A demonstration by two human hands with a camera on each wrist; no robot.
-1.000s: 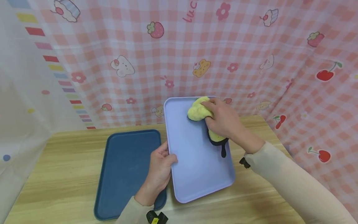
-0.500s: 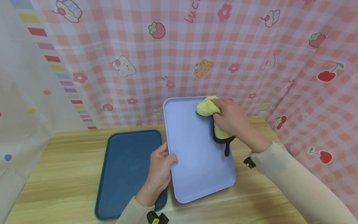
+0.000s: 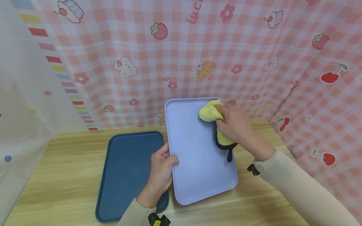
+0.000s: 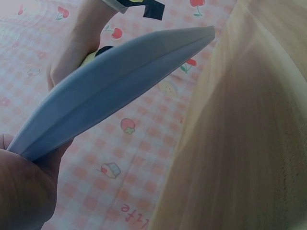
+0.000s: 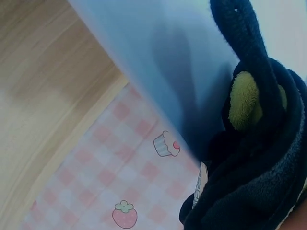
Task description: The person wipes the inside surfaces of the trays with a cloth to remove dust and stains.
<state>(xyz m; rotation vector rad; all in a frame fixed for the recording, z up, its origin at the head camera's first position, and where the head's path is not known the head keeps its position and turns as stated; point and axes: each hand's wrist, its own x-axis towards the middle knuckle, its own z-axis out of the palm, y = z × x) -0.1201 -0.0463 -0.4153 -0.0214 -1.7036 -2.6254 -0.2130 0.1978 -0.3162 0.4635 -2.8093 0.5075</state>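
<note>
A lavender tray (image 3: 195,157) is held tilted up above the table, its inner face toward me. My left hand (image 3: 160,169) grips its left edge, thumb over the rim and fingers behind. In the left wrist view the tray (image 4: 115,81) appears edge-on. My right hand (image 3: 236,124) holds a bunched yellow cloth (image 3: 210,111) with black trim against the tray's upper right area. A black loop (image 3: 229,155) hangs from the cloth's lower end. The right wrist view shows the cloth's dark side (image 5: 268,167) and a small white label (image 5: 200,184).
A dark blue tray (image 3: 128,175) lies flat on the wooden table (image 3: 68,166), left of the lavender one and partly behind my left forearm. A pink checked curtain (image 3: 181,62) hangs behind the table and along the right. A whitish sheet (image 3: 22,94) hangs at the left.
My right hand and the cloth have slid rightward across the upper part of the lavender tray, then slightly down. The left hand keeps its grip on the edge, nearly still.
</note>
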